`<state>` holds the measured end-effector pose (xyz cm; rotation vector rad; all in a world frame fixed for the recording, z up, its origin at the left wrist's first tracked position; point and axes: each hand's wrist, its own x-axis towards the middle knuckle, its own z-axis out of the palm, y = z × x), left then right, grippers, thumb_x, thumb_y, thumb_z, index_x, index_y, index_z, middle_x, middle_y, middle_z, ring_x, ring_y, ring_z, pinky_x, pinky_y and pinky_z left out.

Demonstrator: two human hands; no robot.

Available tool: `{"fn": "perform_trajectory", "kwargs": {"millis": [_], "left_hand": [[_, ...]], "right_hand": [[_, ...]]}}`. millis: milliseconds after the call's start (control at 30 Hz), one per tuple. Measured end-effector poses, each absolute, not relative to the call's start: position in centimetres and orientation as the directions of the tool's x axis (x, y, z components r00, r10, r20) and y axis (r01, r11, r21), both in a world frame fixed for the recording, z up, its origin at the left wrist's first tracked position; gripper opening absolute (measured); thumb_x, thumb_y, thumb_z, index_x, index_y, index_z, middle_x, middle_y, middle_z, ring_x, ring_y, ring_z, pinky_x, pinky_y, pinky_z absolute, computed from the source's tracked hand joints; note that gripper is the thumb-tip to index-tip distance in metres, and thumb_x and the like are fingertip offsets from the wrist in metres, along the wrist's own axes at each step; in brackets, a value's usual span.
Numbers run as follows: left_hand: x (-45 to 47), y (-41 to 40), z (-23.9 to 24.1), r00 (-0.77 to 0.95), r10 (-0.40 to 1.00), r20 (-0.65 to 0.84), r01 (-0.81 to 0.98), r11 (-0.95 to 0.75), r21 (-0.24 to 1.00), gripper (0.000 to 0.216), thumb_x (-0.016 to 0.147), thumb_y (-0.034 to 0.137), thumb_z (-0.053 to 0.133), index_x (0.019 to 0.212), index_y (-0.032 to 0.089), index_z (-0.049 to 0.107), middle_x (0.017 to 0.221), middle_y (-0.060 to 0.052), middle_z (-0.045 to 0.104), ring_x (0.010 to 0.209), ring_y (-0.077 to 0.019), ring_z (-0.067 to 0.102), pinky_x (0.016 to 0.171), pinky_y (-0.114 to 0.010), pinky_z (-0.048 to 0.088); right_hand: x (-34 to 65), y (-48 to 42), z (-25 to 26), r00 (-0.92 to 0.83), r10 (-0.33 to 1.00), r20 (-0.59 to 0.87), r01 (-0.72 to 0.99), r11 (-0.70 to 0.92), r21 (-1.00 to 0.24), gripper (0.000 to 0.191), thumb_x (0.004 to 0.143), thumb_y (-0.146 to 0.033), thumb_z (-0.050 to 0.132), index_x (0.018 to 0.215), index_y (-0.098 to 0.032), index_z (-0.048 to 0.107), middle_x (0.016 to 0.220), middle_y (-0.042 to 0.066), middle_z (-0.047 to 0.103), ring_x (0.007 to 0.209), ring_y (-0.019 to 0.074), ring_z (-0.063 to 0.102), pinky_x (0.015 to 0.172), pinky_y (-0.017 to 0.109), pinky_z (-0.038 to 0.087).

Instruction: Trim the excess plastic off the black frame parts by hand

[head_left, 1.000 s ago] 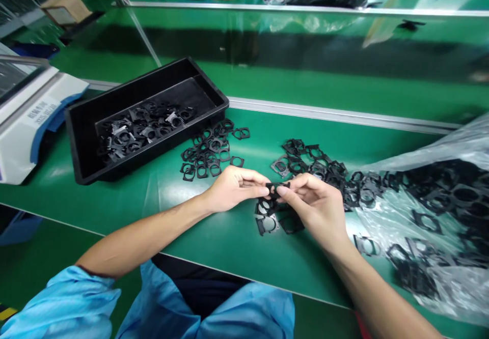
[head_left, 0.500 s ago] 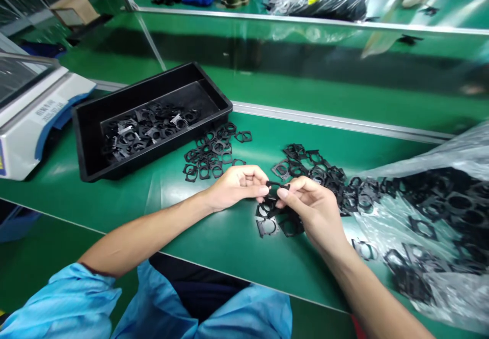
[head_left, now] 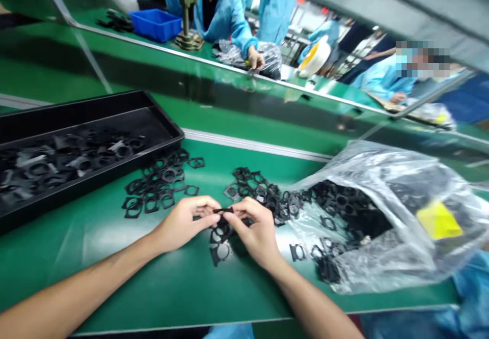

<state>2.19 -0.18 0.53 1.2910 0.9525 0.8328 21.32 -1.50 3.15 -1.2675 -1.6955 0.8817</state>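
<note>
Between my fingertips is a small black plastic ring frame [head_left: 223,210], seen nearly edge-on. My left hand [head_left: 193,219] pinches its left end, and my right hand [head_left: 252,227] pinches the right end. Just below my fingers, several like frames [head_left: 220,252] lie on the green table, partly hidden by my right hand. A loose group of black frames [head_left: 156,184] is spread beyond my left hand. Past my right hand, another heap of frames [head_left: 267,191] runs toward a clear plastic bag [head_left: 401,176] full of the same parts.
At the left stands a black tray [head_left: 164,120] holding many such frames. Behind a low green partition [head_left: 229,110], a co-worker in a blue smock [head_left: 229,16] reaches over a bench with a blue bin [head_left: 156,24]. Another person [head_left: 385,77] sits farther right.
The view has swung right and up, bringing co-workers and more of the plastic bag into sight. Both my hands still hold the frame, which now appears more edge-on.
</note>
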Motion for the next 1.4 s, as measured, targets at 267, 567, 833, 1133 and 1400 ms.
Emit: {"fn": "perform_trajectory", "kwargs": {"millis": [267,567,833,1133,1400], "left_hand": [[2.5,-0.7,0.3,0.36,0.932,-0.047,0.042,0.034,0.999,0.027,0.084,0.039,0.071,0.101,0.018,0.072,0.083,-0.002,0.07,0.078,-0.0151,0.064,0.075,-0.025,0.054],[2.2,-0.5,0.9,0.377,0.925,0.039,0.14,-0.099,0.985,0.015,0.085,0.033,0.071,0.087,0.02,0.076,0.089,-0.004,0.072,0.086,-0.0173,0.063,0.083,-0.026,0.05],[2.0,-0.2,0.8,0.219,0.975,0.025,0.132,-0.055,0.99,0.017,0.082,0.035,0.071,0.084,0.018,0.071,0.073,0.0,0.064,0.067,-0.0127,0.054,0.066,-0.023,0.045],[2.3,-0.5,0.8,0.282,0.954,-0.1,-0.027,0.112,0.993,0.02,0.084,0.034,0.069,0.086,0.019,0.057,0.075,0.003,0.063,0.072,-0.0117,0.064,0.07,-0.022,0.051],[2.1,0.6,0.7,0.208,0.973,-0.098,-0.108,0.122,0.987,0.028,0.074,0.039,0.08,0.083,0.015,0.068,0.077,-0.002,0.071,0.073,-0.0141,0.067,0.071,-0.024,0.055]], "right_hand": [[21.3,-1.5,2.9,-0.214,0.946,0.244,0.417,0.314,-0.853,0.014,0.089,-0.033,0.072,0.084,-0.021,0.07,0.073,0.002,0.067,0.066,0.0158,0.061,0.064,0.028,0.052],[21.2,-1.7,2.9,-0.257,0.907,0.333,0.388,0.413,-0.824,0.018,0.092,-0.028,0.069,0.075,-0.021,0.068,0.074,0.004,0.069,0.07,0.018,0.064,0.069,0.031,0.053],[21.2,-1.8,2.6,-0.242,0.934,0.263,0.347,0.337,-0.876,0.014,0.091,-0.025,0.069,0.103,-0.022,0.073,0.092,0.006,0.072,0.08,0.0176,0.069,0.074,0.031,0.058],[20.9,-1.7,2.6,-0.257,0.946,0.199,0.401,0.292,-0.868,0.016,0.093,-0.031,0.068,0.084,-0.02,0.073,0.074,0.003,0.069,0.069,0.0163,0.063,0.067,0.029,0.053],[20.7,-1.1,2.5,-0.229,0.963,0.143,0.278,0.205,-0.939,0.019,0.088,-0.04,0.072,0.086,-0.021,0.074,0.079,0.003,0.069,0.069,0.0162,0.065,0.064,0.027,0.056]]}}
